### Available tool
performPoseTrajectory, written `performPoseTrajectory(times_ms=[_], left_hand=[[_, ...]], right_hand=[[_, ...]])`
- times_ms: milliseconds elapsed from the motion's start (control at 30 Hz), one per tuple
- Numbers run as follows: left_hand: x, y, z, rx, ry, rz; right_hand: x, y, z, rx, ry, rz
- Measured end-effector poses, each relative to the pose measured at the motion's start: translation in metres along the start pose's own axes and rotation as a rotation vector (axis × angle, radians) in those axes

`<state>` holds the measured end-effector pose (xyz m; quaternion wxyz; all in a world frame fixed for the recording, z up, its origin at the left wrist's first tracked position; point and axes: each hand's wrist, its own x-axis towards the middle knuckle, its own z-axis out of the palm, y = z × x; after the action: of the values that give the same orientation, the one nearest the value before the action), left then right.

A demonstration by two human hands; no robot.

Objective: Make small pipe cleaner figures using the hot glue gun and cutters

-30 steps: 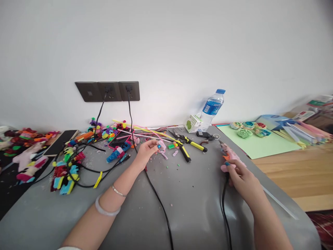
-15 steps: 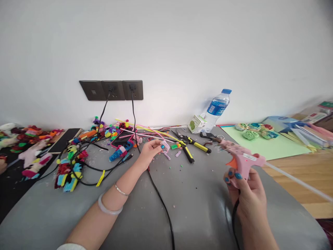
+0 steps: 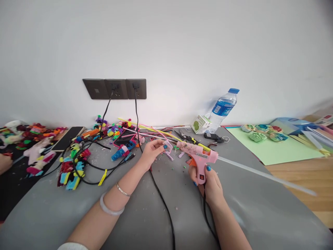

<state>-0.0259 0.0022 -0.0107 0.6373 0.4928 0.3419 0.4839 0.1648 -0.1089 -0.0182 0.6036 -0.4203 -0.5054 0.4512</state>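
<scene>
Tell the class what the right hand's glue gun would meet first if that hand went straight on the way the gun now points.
Probably the pale pink piece in the left hand, just ahead of the glue gun in the right hand; depth is unclear, so contact is not certain.

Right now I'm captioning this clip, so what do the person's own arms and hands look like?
The left arm has a thin silver bracelet, a thicker pale bangle and, at the picture's bottom edge, a whitish sleeve. The right arm shows no sleeve or bracelet. Blue nails show on the left hand and right hand.
</scene>
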Motion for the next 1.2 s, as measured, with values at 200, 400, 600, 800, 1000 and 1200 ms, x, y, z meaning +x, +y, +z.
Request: performPoseTrajectory(times_ms=[200, 400, 600, 800, 1000, 1200], left_hand=[[-0.001, 0.001, 0.0, 0.001, -0.003, -0.004], [-0.001, 0.001, 0.001, -0.001, -0.016, 0.01], [-0.002, 0.001, 0.002, 0.005, -0.01, -0.003], [-0.003, 0.003, 0.003, 0.016, -0.002, 0.008], [-0.002, 0.002, 0.002, 0.002, 0.005, 0.018], [-0.001, 0.001, 0.001, -0.028, 0.02, 0.011]], right_hand=[[-0.003, 0.004, -0.001, -0.018, -0.036, -0.018], [-0.007, 0.01, -0.004, -0.028, -0.042, -0.005], [-0.007, 0.01, -0.004, -0.044, -0.052, -0.018], [-0.007, 0.014, -0.006, -0.061, -0.063, -0.043], [-0.007, 0.012, -0.005, -0.081, -0.06, -0.055], [-0.006, 0.014, -0.006, -0.104, -0.059, -0.035]])
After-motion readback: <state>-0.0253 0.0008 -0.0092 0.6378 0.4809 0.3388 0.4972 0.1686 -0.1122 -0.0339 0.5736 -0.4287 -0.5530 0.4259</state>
